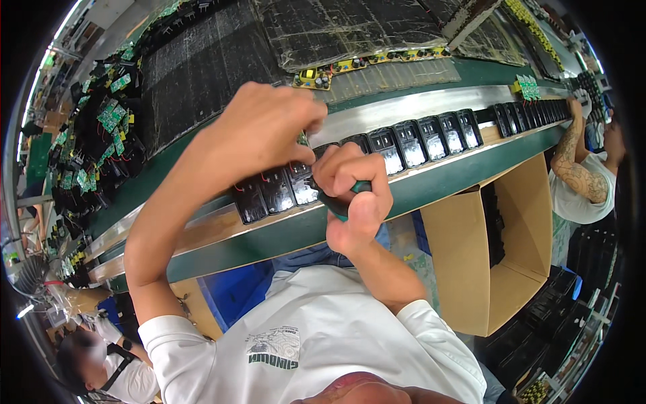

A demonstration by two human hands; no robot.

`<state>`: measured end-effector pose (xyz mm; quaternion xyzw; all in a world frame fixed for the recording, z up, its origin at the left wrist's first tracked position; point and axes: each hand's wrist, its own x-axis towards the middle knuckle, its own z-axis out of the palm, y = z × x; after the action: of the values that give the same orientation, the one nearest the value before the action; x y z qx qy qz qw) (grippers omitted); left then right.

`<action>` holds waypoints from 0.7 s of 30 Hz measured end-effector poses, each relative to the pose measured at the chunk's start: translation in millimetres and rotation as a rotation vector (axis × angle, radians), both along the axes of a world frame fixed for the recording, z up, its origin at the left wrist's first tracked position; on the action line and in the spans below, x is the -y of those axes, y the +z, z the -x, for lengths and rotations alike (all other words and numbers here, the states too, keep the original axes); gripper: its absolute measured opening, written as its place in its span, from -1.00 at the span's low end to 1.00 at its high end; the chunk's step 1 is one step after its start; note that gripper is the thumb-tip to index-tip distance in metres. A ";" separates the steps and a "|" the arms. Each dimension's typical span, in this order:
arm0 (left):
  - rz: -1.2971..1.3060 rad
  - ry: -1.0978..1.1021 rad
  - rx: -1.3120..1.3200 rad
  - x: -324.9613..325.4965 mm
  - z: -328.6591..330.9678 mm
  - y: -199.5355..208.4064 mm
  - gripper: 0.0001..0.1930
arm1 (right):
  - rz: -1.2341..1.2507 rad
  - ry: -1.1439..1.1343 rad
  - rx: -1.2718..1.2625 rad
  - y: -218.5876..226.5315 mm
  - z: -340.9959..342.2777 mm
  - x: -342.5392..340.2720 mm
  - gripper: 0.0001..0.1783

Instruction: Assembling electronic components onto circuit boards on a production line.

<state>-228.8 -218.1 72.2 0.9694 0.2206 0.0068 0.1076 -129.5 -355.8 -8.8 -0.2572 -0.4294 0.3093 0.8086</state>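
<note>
A row of black plastic housings (410, 143) stands along the metal-topped ledge in front of me. Over the row's left part, my left hand (272, 128) is closed with fingers curled down; a sliver of green circuit board (303, 139) shows at its fingertips. My right hand (356, 192) wraps round a black-and-green handled tool (334, 204), just right of the left hand. The tool's working end is hidden, so its kind cannot be made out. Thin red wires stick out of the nearest housings (274, 192), below my left hand.
Yellow circuit boards (313, 79) line the edge of a dark mat (350, 34) beyond the ledge. Green boards (111, 116) are heaped at left. An open cardboard box (464, 262) stands at right. Co-workers (585, 168) are at far right and lower left; more housings (528, 118) continue right.
</note>
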 end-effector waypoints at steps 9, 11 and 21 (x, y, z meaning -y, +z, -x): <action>0.080 0.042 -0.013 -63.2 -61.8 3.2 -0.69 | -0.067 0.077 -0.111 9.9 -16.2 -2.8 -0.62; -0.088 0.086 0.148 -84.5 -97.6 -7.5 -0.65 | -0.085 0.093 -0.152 18.9 -28.2 2.9 -0.62; -0.852 0.354 0.493 -250.9 -288.1 -98.7 -0.62 | -0.151 0.033 -0.278 39.3 -100.8 32.9 -0.63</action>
<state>59.3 32.8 -26.4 0.8446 0.3269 0.3422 -0.2503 -28.8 -388.7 30.6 -0.1434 -0.3395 0.3221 0.8720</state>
